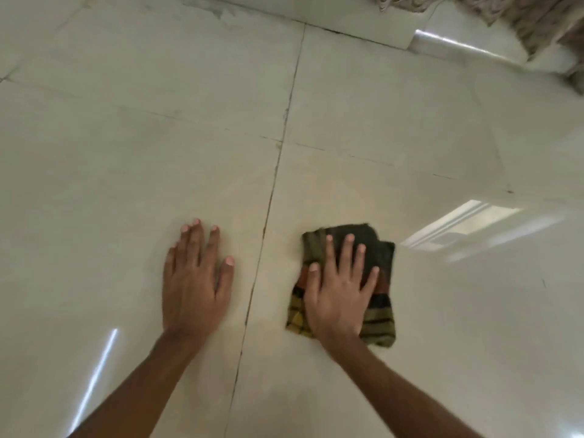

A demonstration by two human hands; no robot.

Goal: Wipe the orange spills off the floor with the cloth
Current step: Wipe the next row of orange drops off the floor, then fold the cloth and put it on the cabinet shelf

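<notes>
Glossy cream tiled floor (126, 137) across nearly the whole view, cut by a dark grout line (271, 191) running toward the wearer. No bright orange puddle anywhere on it; only a faint yellowish haze (319, 172) on the tile beyond the cloth and along the grout. Mostly wiped, by the look of it, with probably a last pass over that tint left to do. Patterned curtain (543, 30) in the far right corner.

Folded striped cloth (379, 251), dark green, olive and rust, flat on the tile just right of the grout line. Right hand (338, 295) on top of it, arm stretched forward: presses down with palm flat and fingers straight and spread, curled round nothing. Left hand (192, 286) on the neighbouring tile, left of the grout line and apart from the cloth: rests bare on the floor, fingers straight and released, likely bracing the body.
</notes>
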